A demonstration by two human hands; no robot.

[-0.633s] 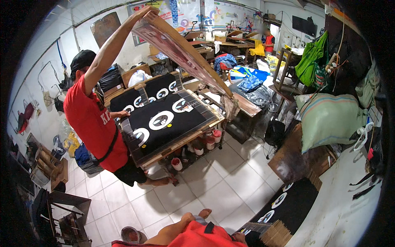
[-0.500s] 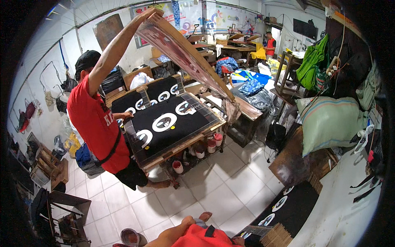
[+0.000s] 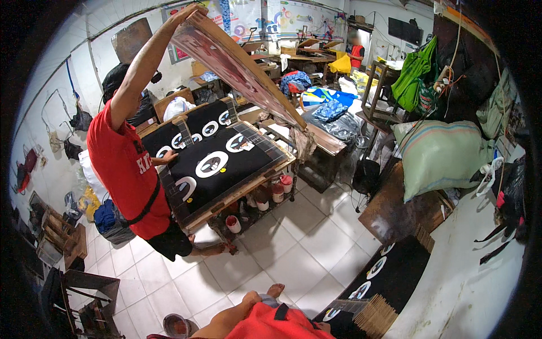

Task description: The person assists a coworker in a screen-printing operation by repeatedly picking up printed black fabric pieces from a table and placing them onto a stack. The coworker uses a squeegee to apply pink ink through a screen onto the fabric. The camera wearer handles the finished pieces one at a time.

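Note:
My left arm (image 3: 223, 323) comes in at the lower edge, and my left hand (image 3: 252, 298) lies by my grey-clad knee; its fingers do not show clearly. Beside my red shirt (image 3: 271, 325) is a small patch of skin on the right, and my right hand itself is out of sight. Ahead, a co-worker (image 3: 127, 164) in red holds up a wooden-framed printing screen (image 3: 237, 70) with one raised hand. Their other hand (image 3: 169, 159) is over the black fabric (image 3: 226, 181) on a tilted printing board, printed with white round eye-like designs.
Red-stained cups (image 3: 233, 224) stand below the board. On my right lie another printed black fabric strip (image 3: 395, 277) and a stack of thin wooden pieces (image 3: 375, 317). A bulging pale green sack (image 3: 440, 158) sits at the right. A bucket (image 3: 178, 326) stands on the tiled floor.
The whole view has shifted, so the scene sits a little further left and up. The co-worker's lower hand reaches slightly further over the fabric; the screen stays raised.

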